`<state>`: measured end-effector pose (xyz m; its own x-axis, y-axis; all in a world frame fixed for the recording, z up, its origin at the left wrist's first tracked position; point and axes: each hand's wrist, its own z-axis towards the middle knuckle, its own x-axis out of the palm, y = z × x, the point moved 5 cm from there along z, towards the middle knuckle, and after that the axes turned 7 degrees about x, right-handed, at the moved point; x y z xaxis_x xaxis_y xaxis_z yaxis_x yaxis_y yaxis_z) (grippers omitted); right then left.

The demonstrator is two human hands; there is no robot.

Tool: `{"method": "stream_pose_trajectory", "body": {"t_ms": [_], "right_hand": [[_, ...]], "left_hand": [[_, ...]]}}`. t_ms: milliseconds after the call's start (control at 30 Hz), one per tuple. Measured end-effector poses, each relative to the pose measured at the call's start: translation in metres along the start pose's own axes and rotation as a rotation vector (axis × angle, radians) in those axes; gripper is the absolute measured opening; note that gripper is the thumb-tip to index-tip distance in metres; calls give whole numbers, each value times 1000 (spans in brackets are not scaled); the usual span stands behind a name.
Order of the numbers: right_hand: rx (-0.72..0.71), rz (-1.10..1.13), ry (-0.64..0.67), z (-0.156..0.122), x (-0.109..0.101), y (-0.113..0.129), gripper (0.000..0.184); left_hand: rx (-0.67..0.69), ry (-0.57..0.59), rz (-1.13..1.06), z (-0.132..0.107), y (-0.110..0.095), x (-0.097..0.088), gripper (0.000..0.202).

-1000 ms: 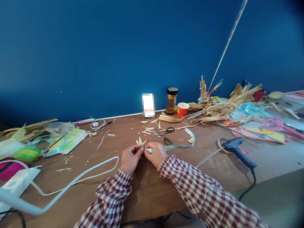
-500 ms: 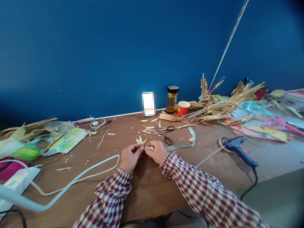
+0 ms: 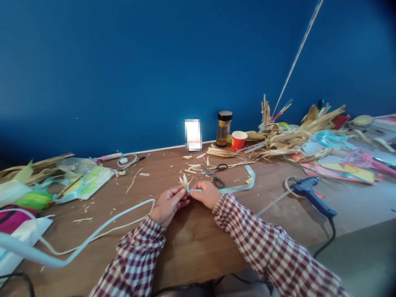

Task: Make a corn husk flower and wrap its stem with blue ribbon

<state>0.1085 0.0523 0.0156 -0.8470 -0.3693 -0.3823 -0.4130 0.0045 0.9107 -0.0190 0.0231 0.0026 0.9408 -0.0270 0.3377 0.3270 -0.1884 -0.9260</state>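
Note:
Between the fingertips of my left hand (image 3: 168, 205) is the base of a small pale flower (image 3: 185, 180) with pointed petals, made of what looks like dried husk. My right hand (image 3: 208, 194) pinches a light blue-green ribbon (image 3: 239, 189) close to the flower's base, where the ribbon meets it. The ribbon's loose length runs out to the right from under that hand and curls upward on the table. Both hands are closed and nearly touching. The flower's lower end is hidden by my left fingers. Black scissors (image 3: 218, 175) lie just beyond my right hand.
A blue glue gun (image 3: 312, 196) lies to the right on the wooden table (image 3: 198, 255). Behind stand a dark-lidded jar (image 3: 224, 130) and a red paper cup (image 3: 239, 141), beside piled dried husks (image 3: 287, 138). A white cable (image 3: 105, 225) loops at the left near my forearm.
My left hand has turned slightly and shifted a little left and down, and the flower stands more upright. My right hand has tilted, with more ribbon showing between the two hands.

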Motion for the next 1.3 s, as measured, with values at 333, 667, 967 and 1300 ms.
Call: {"method": "stream_pose_trajectory", "body": {"t_ms": [333,667,967,1300], "right_hand": [[14,49,25,0,0,-1,18],[16,-12,-105,-3,0,-5,17],[14,147,48,5,2,-11,23],[21,4,-20,2,0,-11,21]], "left_hand": [[11,-57,-14,3,5,0,25],[130,-69,116,3,7,6,24],[166,-92,263,5,1,-6,28],[174,-85,303,3,1,-3,26]]}}
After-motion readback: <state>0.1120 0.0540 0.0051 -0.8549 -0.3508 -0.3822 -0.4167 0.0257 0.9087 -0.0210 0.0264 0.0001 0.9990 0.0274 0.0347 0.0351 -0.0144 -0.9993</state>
